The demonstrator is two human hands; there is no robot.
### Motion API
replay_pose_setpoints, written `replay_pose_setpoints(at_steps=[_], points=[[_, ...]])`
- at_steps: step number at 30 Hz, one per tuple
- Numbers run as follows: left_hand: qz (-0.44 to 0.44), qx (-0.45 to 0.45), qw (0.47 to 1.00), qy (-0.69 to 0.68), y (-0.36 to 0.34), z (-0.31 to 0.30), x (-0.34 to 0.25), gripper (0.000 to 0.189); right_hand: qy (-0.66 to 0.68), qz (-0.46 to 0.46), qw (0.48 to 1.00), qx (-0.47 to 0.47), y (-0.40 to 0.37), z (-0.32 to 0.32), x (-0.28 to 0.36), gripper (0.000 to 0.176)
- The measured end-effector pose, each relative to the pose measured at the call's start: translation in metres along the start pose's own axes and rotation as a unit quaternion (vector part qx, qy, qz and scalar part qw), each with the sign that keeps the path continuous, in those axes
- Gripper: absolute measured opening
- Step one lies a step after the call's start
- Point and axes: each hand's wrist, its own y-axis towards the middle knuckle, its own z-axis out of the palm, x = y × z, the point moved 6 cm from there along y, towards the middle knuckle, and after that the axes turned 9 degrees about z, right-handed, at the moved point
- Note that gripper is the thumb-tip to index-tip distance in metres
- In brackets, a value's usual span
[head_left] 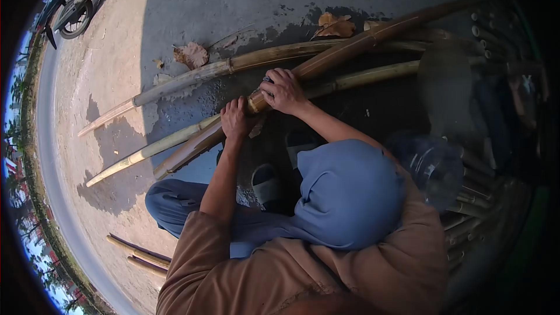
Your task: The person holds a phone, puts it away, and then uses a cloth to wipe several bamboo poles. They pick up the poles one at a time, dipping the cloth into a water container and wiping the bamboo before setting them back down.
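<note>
A long brown bamboo pole (350, 46) runs slantwise from lower left to upper right over the concrete ground. My left hand (234, 118) presses down on it, fingers curled over the top. Just up the pole, my right hand (284, 90) is closed around it at a pale ring-like joint (254, 102). A small dark object (267, 80) sticks out of the top of that fist; I cannot tell what it is. My knees in blue trousers (344, 192) are bent below the pole.
Two paler bamboo poles (192, 76) (149, 150) lie beside the held one. Dry leaves (191, 55) lie on the concrete. Sandals (266, 184) are under my legs. A clear plastic jug (431, 163) and stacked bamboo (484, 198) are at right, a motorbike (74, 14) far left.
</note>
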Motion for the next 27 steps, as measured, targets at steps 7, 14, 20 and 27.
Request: replay_pose_setpoints(at_steps=[7, 14, 20, 27], points=[[-0.012, -0.026, 0.999, 0.015, -0.001, 0.002, -0.004, 0.072, -0.204, 0.174, 0.940, -0.210, 0.023, -0.169, -0.297, 0.015], [-0.011, -0.052, 0.998, 0.022, 0.001, 0.010, 0.004, 0.072, 0.022, 0.074, 0.997, 0.028, 0.020, 0.005, -0.042, 0.028], [-0.002, -0.002, 1.000, -0.020, -0.003, 0.002, 0.003, 0.072, 0.026, 0.037, 0.999, 0.018, 0.003, -0.004, -0.026, 0.027], [-0.011, 0.030, 0.997, -0.069, 0.001, 0.005, 0.010, 0.064, -0.249, 0.144, 0.945, -0.154, 0.028, -0.152, -0.270, 0.019]])
